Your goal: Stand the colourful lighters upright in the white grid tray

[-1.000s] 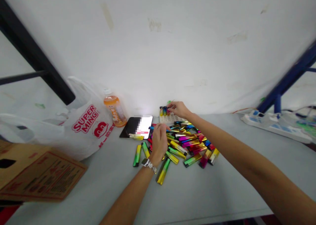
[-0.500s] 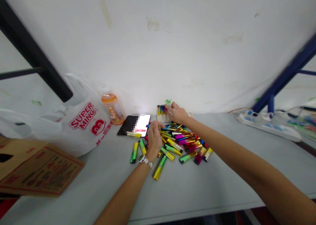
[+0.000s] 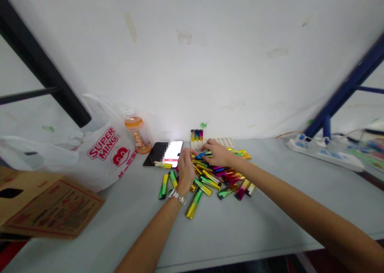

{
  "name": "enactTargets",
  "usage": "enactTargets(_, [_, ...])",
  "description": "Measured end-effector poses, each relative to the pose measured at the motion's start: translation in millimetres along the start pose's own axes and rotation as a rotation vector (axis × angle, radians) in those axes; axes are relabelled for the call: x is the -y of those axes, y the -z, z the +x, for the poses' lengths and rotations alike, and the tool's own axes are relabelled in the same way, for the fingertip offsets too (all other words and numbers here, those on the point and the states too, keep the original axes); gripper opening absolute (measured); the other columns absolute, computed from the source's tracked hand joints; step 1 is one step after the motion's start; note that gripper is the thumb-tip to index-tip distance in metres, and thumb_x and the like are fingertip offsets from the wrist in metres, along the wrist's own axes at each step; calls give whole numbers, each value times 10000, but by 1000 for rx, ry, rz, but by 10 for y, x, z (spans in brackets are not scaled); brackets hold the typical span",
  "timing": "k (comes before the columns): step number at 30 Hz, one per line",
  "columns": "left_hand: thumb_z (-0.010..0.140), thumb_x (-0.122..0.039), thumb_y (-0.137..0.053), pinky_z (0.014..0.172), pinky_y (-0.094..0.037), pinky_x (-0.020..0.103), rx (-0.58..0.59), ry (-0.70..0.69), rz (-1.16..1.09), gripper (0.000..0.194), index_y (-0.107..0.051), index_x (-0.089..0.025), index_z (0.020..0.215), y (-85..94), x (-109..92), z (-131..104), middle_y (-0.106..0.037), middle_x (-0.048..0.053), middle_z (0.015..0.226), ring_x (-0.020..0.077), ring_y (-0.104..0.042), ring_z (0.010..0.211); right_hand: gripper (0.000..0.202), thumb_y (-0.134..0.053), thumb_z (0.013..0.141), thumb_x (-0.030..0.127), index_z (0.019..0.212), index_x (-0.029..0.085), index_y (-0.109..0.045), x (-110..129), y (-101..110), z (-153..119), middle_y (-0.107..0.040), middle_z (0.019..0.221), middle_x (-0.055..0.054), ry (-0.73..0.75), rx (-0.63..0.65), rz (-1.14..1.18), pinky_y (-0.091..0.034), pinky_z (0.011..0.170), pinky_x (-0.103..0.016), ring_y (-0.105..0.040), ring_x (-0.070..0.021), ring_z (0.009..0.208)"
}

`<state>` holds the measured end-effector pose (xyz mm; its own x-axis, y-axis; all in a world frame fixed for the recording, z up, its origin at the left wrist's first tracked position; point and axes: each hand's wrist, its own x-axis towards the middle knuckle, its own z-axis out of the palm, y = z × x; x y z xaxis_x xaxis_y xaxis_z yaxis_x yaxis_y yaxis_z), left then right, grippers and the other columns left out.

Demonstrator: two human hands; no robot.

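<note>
- Now the right hand (image 3: 218, 154) has come back from the white tray (image 3: 225, 142) to the lighter pile (image 3: 216, 175), fingers curled on a blue lighter (image 3: 201, 156).
- The left hand (image 3: 185, 171) rests on the pile's left side; I cannot tell what it holds.
- Behind the pile, three lighters (image 3: 196, 135) stand in the tray.
- The grey desk (image 3: 240, 225) meets a white wall (image 3: 192, 57); a phone (image 3: 168, 154), bottle (image 3: 138, 134) and bag (image 3: 99, 153) sit left of the pile.

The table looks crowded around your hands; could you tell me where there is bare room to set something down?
The table is bare in front of the lighter pile and between it and the power strip. It is crowded around both hands, by the phone.
</note>
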<state>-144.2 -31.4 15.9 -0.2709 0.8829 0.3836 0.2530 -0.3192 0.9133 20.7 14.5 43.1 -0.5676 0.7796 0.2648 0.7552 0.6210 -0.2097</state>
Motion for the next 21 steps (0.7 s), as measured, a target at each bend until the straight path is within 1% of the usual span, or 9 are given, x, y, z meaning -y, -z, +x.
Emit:
enactTargets(2, [989,-432,-270,837,-456,343,2,5,-7,463,-593,-216,737,-7,9,-2,-635,35,808,199,-588,837,327,-626,832,321,1119,167,-655,43,10,-38,-575,1063,-111,17,55,-26,-440,905,-332,-569,-242,1006])
enactTargets(7, [993,-444,-263,837,-453,337,1,-3,3,465,-586,-217,747,-9,50,1,-615,27,785,194,-579,835,220,-672,786,296,956,159,-699,20,-37,27,-626,959,-108,-57,134,-52,-439,782,-298,-595,-229,881])
enactTargets(10, [993,-430,-293,850,-453,329,-9,-18,18,423,-573,-216,759,-6,55,12,-609,25,805,189,-576,853,188,-702,770,296,898,159,-699,-42,-72,80,-652,906,-96,-77,126,-11,-420,735,-287,-594,-220,847])
enactTargets(13, [991,-429,-336,883,-451,318,-30,-26,-1,363,-585,-211,841,-6,39,19,-620,33,885,184,-581,917,198,-719,770,317,886,160,-686,-65,-65,70,-655,871,-74,-94,14,78,-399,706,-279,-577,-200,809])
enactTargets(17, [980,-458,-392,876,-463,299,-58,-22,-56,325,-589,-208,1040,-41,-15,-7,-632,57,1052,178,-585,1008,213,-706,797,369,850,168,-658,39,3,-57,-626,787,-21,-148,-189,337,-382,648,-256,-542,-151,713])
enactTargets(19, [951,-470,-469,836,-480,288,-6,-41,-72,332,-586,-207,1115,-83,-46,-36,-633,69,1109,177,-594,1007,218,-691,810,385,851,175,-645,135,24,-149,-598,732,7,-176,-265,466,-376,622,-251,-524,-138,671])
enactTargets(21, [919,-466,-539,816,-491,286,65,-74,-79,342,-603,-197,1121,-134,-69,-69,-644,80,1119,183,-608,996,206,-677,817,381,853,184,-632,227,12,-240,-565,685,29,-199,-307,556,-370,598,-249,-504,-130,631])
